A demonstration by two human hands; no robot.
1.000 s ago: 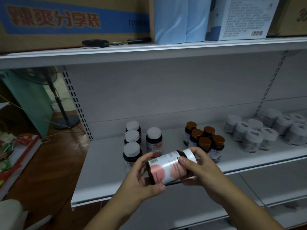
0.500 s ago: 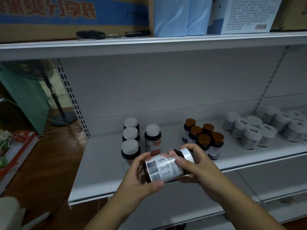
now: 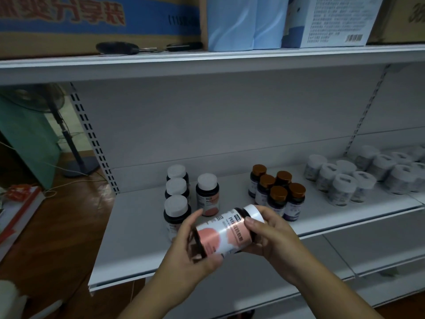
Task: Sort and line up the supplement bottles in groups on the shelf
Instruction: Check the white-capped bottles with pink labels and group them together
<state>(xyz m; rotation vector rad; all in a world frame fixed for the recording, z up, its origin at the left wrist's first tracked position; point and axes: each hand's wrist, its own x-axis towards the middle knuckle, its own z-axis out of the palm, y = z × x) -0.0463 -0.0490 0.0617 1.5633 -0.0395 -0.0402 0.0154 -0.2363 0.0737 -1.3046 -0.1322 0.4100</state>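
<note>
Pink-label bottle sideways — left hand, right hand around it.

Holding a dark bottle with a pink-and-white label sideways in both hands, left hand at the base, right hand near the white cap. Behind it on the shelf: four white-capped bottles, five brown-capped bottles, and a cluster of white jars further right.

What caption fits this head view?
Both hands, left and right, hold a dark white-capped pink-labelled bottle sideways before the white metal shelf.
</note>
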